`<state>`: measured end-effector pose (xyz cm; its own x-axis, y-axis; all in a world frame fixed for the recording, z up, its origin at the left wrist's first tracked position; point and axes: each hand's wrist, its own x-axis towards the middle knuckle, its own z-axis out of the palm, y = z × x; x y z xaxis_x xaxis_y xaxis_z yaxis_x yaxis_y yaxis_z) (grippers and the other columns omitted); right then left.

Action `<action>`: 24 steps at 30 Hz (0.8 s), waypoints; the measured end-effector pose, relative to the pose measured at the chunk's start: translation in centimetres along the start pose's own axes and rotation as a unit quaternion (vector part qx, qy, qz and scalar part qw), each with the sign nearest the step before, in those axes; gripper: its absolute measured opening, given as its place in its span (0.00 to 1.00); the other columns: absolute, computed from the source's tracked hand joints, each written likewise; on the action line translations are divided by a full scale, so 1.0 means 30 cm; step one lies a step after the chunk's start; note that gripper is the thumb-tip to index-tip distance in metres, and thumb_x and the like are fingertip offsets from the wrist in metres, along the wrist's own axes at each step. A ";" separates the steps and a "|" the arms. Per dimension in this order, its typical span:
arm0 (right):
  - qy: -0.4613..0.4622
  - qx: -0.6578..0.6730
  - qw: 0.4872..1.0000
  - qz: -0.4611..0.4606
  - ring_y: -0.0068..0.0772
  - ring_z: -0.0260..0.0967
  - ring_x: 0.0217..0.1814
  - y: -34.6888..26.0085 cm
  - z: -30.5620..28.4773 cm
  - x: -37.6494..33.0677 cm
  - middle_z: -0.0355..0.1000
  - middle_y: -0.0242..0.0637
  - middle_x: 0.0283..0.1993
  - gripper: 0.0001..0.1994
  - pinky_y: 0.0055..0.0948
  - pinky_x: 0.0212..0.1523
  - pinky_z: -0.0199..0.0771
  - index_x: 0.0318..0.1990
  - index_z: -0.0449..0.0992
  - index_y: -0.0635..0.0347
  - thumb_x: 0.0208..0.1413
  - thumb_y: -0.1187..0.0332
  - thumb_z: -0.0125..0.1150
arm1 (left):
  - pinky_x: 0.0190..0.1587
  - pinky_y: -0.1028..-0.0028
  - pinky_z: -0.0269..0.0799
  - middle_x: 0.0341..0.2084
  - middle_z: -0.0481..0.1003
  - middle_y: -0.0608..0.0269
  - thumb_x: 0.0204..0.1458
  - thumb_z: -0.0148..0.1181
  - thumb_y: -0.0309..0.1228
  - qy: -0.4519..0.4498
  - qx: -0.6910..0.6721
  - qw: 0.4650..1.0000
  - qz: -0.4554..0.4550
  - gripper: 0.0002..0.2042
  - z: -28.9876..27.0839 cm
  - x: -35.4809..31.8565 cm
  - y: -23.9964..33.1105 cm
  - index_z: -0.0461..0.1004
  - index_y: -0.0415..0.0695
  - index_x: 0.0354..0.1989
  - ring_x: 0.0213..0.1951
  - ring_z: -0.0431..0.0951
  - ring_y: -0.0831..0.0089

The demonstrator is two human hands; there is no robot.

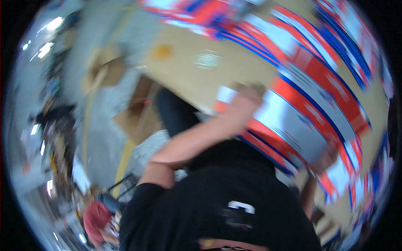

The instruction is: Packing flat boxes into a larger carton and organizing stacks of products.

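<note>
The picture is heavily motion-blurred. My left hand (246, 102) is closed on the upper left edge of a flat printed carton sheet (293, 125) with red, white and blue stripes. My right hand (325, 159) grips the same sheet at its lower right edge. The sheet is held in front of my black shirt (217, 201), above a brown cardboard surface (188, 71). The fingers of both hands are partly hidden by the sheet.
More striped red, white and blue sheets lie at the top (201, 12) and along the right (335, 54). Brown boxes (104, 69) stand on the grey floor at left, near a yellow floor line (123, 161). A person in red (96, 219) is at lower left.
</note>
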<state>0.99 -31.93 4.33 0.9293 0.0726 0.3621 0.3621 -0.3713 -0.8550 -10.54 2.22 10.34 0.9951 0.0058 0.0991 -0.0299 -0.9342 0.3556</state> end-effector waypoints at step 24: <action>-0.027 -0.013 0.995 0.092 0.38 0.66 0.46 -0.194 0.045 0.141 0.72 0.43 0.41 0.16 0.38 0.55 0.62 0.42 0.73 0.63 0.65 0.57 0.49 | 0.58 0.47 0.53 0.31 0.76 0.54 0.41 0.57 0.28 0.015 0.047 0.997 0.054 0.06 0.058 0.119 0.061 0.77 0.43 0.28 0.48 0.72 0.57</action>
<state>2.91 -28.20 10.34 0.9823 0.0504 0.1803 0.1850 -0.4075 -0.8943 -6.87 -0.10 9.72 0.9830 -0.0873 0.1614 -0.1267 -0.9591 0.2531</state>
